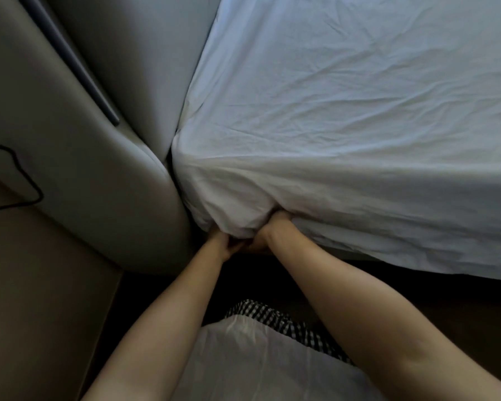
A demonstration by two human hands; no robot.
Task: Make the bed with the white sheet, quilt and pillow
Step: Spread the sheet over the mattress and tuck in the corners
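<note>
— White cotton, is that what covers the bed?

— Yes. A white sheet lies spread over the mattress, creased all over, filling the upper right of the view. Its near corner hangs bunched over the mattress corner, right beside the padded grey headboard.

— Where are the hands?

— Both are at that corner, low down, side by side and almost touching. The left hand sits under the gathered cloth, its fingers curled in around the sheet's lower edge. The right hand is pushed up against the bundle from the right, knuckles pressed into the fabric; its fingers are hidden in the cloth, though the hand looks closed on a fold of the sheet.

— And the arms?

— Two bare forearms reach forward from the bottom of the view and meet at the corner.

— What else is around?

— The headboard curves down the left side, with a dark strip running along it. A thin black cable loops at the far left. Below the arms are a white garment and a black-and-white checked cloth. The floor beside the bed is dim and brownish.
</note>
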